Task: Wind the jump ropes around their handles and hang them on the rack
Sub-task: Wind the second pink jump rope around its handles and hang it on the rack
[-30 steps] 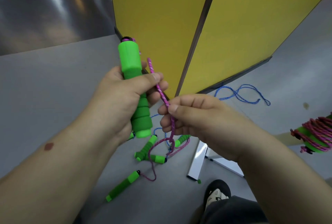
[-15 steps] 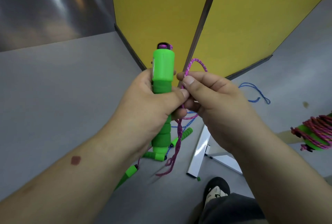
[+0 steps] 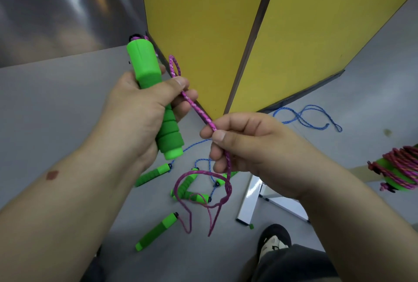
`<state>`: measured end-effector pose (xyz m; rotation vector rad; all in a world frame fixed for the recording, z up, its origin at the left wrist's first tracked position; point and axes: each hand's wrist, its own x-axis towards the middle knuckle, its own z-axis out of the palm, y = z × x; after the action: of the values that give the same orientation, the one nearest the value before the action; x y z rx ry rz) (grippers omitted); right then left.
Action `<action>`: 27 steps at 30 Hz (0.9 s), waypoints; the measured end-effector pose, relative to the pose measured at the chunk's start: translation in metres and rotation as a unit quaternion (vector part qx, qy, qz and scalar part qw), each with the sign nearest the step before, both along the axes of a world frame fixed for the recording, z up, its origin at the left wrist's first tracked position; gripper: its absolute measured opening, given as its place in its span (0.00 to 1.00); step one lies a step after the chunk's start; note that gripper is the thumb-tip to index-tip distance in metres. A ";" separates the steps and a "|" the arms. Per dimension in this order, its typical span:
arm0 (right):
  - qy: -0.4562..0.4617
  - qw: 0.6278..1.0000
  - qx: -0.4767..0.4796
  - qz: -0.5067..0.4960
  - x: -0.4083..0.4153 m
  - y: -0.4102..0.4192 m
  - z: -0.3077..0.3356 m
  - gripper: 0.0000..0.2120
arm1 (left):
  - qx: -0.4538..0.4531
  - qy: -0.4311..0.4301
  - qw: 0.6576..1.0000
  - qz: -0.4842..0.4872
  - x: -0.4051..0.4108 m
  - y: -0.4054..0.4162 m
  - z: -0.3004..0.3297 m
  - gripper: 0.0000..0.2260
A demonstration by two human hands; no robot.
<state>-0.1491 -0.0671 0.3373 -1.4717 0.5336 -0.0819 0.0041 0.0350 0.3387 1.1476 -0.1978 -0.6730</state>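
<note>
Pink jump rope point(image 3: 199, 112) is running taut as a short diagonal span between the two hands, from upper left down to lower right, and that span is what the coming wrap seems to be turning on. Its upper end is looping above the left thumb, beside the green handle point(image 3: 156, 98), which is standing nearly upright with its long axis tilting slightly, wide cap at the top and ribbed foam grip at the bottom. Left hand point(image 3: 140, 109) is curling around the middle of this handle, thumb pressing the cord against the fingers. Right hand point(image 3: 246, 143) is sitting lower and to the right, just beside the handle's foot, pinching the cord between thumb and forefinger. Below that pinch the slack is hanging in loose loops toward the floor point(image 3: 56, 105), trailing to a second green handle point(image 3: 158, 230) lying there. Judging from this, the right hand is the one placed to carry the cord around the handle's axis while the left is steadying it. More green handles with blue cord point(image 3: 305, 118) are lying on the floor near the yellow panels point(image 3: 316, 32), and an already wound rope point(image 3: 398, 170) is sitting at the right edge.
</note>
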 end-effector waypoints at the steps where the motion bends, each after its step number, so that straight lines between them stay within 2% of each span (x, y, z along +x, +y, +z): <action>1: -0.016 1.000 0.005 -0.019 0.001 0.001 0.000 0.08 | 0.004 -0.007 1.000 -0.011 -0.002 0.000 0.000 0.09; 3: -0.045 0.997 0.008 -0.063 0.004 0.001 0.001 0.08 | 0.011 -0.024 0.998 -0.054 -0.011 0.000 -0.001 0.07; 5: -0.059 0.994 0.001 -0.092 0.006 0.000 0.001 0.07 | 0.015 -0.056 0.994 -0.093 -0.022 -0.001 -0.005 0.10; 8: -0.050 0.994 -0.006 -0.098 0.005 0.000 0.000 0.05 | 0.040 -0.105 0.989 -0.093 -0.028 -0.003 -0.010 0.14; 12: -0.024 0.996 -0.003 -0.087 0.003 0.000 -0.003 0.05 | 0.054 -0.096 0.991 -0.077 -0.019 -0.003 -0.010 0.15; 15: -0.022 0.997 -0.009 -0.071 0.003 0.000 -0.003 0.06 | 0.080 -0.121 0.985 -0.095 -0.019 -0.003 -0.013 0.12; 20: -0.011 0.997 -0.017 -0.070 0.003 0.000 -0.001 0.08 | 0.068 -0.118 0.981 -0.136 -0.023 -0.001 -0.010 0.10; 23: -0.018 0.998 -0.017 -0.064 0.002 0.001 -0.001 0.07 | 0.076 -0.140 0.981 -0.112 -0.019 -0.001 -0.009 0.13; 27: -0.005 0.999 -0.014 -0.030 -0.003 -0.003 0.003 0.08 | 0.073 -0.087 0.993 -0.013 -0.002 0.000 -0.007 0.11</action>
<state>-0.1524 -0.0697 0.3403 -1.4813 0.5709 -0.1453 0.0021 0.0354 0.3312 1.3465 -0.3154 -0.6174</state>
